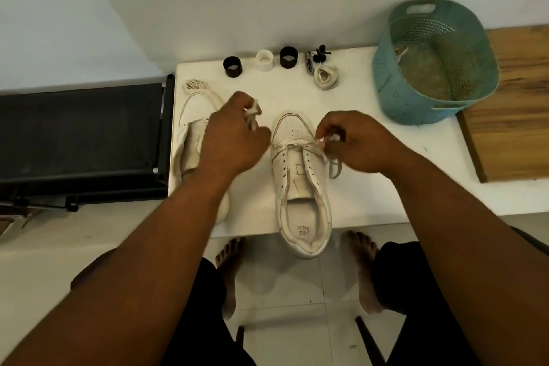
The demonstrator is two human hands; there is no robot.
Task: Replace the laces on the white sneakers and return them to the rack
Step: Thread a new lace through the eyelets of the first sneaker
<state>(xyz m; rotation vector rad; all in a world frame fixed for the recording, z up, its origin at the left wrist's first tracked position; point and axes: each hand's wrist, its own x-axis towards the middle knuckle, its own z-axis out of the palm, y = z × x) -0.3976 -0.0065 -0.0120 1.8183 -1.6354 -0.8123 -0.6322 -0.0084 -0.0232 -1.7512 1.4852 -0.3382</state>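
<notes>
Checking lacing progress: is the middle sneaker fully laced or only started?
Only started. The lace crosses just the eyelets nearest the toe of the middle sneaker; the rest are bare. Left hand and right hand each pinch an end.

Desk (371,187) accessories and surrounding items

Along the far desk edge: black ring (232,66), white ring (264,60), second black ring (288,57), then a small metal tool (309,62) beside a small black clip-like part (320,53). A teal perforated basket (430,62) stands at the right corner, beside a wooden board (517,104). A black mesh panel (80,134) adjoins the left edge
</notes>
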